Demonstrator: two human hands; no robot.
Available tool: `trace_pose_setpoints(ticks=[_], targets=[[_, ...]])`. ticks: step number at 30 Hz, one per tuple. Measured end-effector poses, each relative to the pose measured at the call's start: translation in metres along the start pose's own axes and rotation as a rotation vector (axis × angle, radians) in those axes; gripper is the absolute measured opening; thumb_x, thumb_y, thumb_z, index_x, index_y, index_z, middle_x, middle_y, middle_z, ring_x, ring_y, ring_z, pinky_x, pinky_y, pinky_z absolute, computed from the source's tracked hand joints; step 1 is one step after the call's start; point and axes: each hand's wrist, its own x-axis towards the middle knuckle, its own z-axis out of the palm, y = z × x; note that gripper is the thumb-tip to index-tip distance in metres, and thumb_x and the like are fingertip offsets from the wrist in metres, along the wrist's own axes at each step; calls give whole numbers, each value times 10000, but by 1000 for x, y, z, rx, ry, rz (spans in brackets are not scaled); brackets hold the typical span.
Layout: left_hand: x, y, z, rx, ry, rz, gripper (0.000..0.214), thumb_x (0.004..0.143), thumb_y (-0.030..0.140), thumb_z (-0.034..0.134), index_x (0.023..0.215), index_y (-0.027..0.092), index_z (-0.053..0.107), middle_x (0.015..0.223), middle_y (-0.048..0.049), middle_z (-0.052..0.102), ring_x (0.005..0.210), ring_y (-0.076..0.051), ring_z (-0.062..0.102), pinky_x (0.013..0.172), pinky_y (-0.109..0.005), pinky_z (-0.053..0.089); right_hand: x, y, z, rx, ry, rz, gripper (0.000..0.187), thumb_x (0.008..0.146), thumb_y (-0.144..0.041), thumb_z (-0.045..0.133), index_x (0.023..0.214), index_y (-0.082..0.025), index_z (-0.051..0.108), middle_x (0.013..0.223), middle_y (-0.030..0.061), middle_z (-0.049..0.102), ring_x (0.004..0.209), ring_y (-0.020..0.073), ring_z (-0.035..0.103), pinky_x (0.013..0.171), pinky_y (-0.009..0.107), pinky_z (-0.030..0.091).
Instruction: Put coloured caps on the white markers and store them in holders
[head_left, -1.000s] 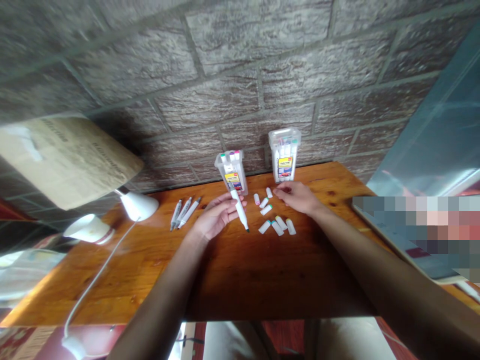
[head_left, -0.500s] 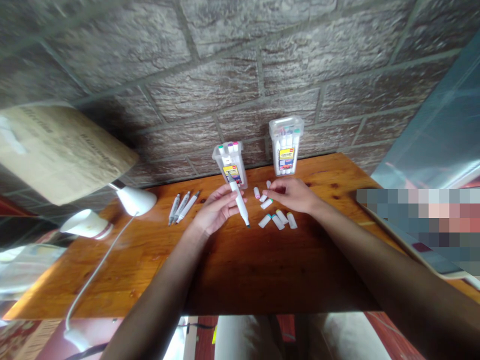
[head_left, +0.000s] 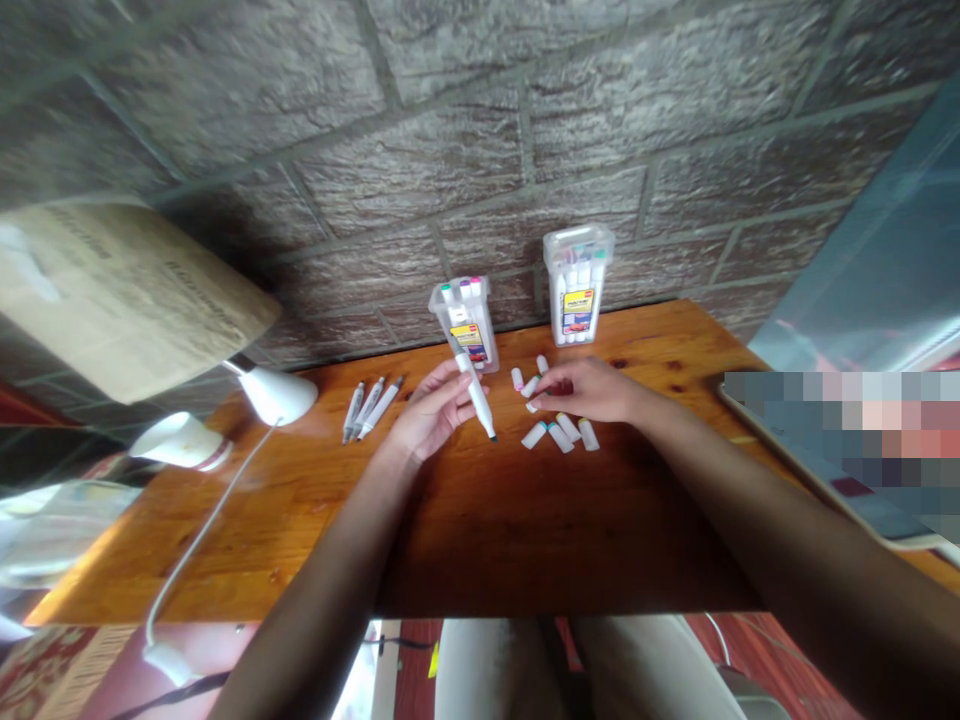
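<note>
My left hand (head_left: 435, 412) is closed round a white marker (head_left: 475, 395) held tilted above the table, its dark green tip bare at the lower end and its other end grey. My right hand (head_left: 587, 390) pinches a small white marker cap (head_left: 532, 406) on the tabletop; the fingertips partly hide it. Close by lie other loose caps: a pink-banded cap (head_left: 517, 379) behind, and a teal-banded cap (head_left: 535, 434) with several more in front. Behind my left hand stands an open clear marker case (head_left: 487, 340) with a few markers in it.
A fuller marker case (head_left: 575, 290) stands by the stone wall (head_left: 465, 150). Three grey-and-white markers (head_left: 369, 410) lie left on the wooden table (head_left: 480, 540). Further left are a lamp (head_left: 279, 398), its cord (head_left: 214, 520) and a tipped paper cup (head_left: 180, 442). A blurred-out screen device (head_left: 832, 470) sits right.
My right hand has come down slightly onto the green-banded cap, its fingers now covering part of it. My left hand still holds the marker. The whole view has shifted a little.
</note>
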Motion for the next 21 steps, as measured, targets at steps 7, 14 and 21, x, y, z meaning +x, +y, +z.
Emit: trace_pose_setpoints(ticks=[7,14,21], targets=[[1,-1,1,25,-18,-42,226,755,140,763,968,155,688,972,-55,770,804,-155,744,733,-247,609,-2,3,-5,71,-59,-9,280,744,-447,734,873,-209,806,762,11,759,665,163,641,626,261,453],[-8,-1,6,122,-151,9,349,778,203,773,1122,167,728,1354,-124,653,1216,-292,641,744,-254,607,1,-16,7,504,144,-68,370,730,-436,783,983,-167,770,994,67,776,892,201,689,839,332,514],[-12,-5,11,119,-148,63,314,668,239,864,964,182,777,1334,-92,673,988,-245,725,620,-206,583,-3,-45,31,704,175,-50,302,757,-430,779,962,-209,766,996,30,757,714,127,624,562,228,471]])
